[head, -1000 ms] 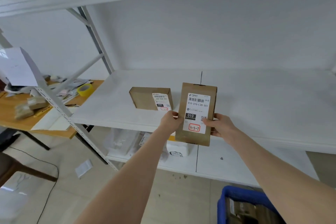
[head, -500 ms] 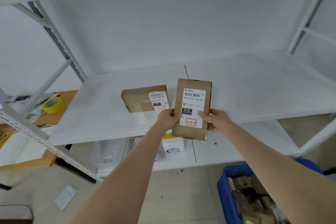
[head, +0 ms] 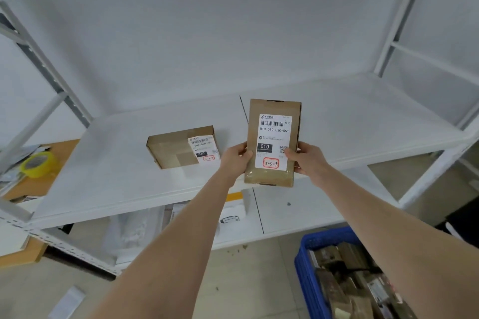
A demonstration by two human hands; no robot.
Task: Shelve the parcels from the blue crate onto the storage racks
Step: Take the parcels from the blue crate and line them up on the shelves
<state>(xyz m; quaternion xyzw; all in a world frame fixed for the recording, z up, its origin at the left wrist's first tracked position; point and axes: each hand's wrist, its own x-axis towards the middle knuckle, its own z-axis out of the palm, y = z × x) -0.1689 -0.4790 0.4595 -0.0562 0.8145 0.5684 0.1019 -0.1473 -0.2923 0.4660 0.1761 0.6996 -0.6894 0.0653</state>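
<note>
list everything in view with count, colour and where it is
middle shelf: 1, white, centre
held parcel: 1, brown, upright at the middle shelf's front edge
shelved parcel: 1, brown, flat on the middle shelf, further left
crate: 1, blue, floor, lower right
crate parcels: several, brownish, inside the crate
wooden table: 1, orange-brown, far left
tape roll: 1, yellow, on the wooden table
white packages: a few, lower shelf
left grip: 1, bare, holds the held parcel's left edge
right grip: 1, bare, holds its right edge
</note>
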